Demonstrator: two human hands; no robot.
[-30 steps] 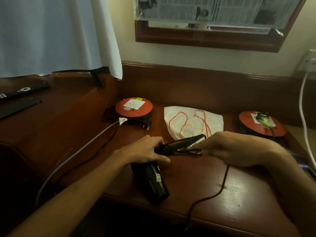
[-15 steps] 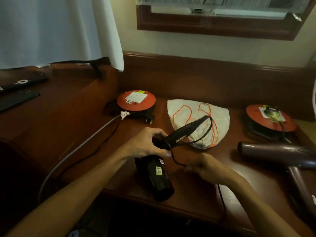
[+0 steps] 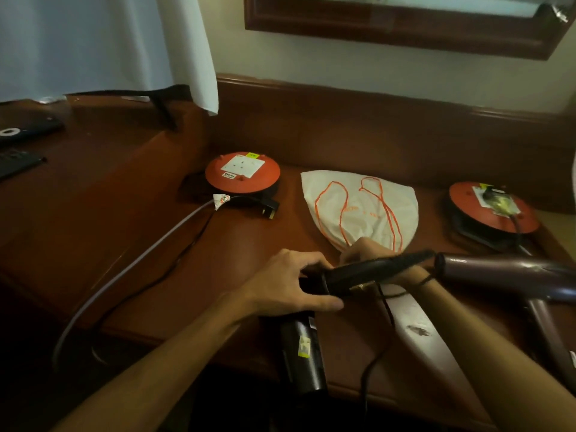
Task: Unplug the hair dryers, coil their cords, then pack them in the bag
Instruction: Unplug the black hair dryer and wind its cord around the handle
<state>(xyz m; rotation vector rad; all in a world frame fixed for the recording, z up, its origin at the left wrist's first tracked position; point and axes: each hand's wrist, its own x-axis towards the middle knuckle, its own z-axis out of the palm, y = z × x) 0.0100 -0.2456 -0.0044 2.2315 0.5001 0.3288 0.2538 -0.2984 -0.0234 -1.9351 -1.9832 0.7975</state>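
While the left hand curls round the black hair dryer where handle meets barrel, the right hand sits behind the handle, fingers bent on its thin cord. Just beyond the dryer lies the white bag. Right of it rests a maroon hair dryer, its cord running to an orange reel.

A: Surface?
B: Dark wooden desk, raised wooden backboard at 12 o'clock.

A: Wall?
B: Cream wall; wood-framed mirror at 1 o'clock; white curtain at 10 o'clock. Lighting dim.
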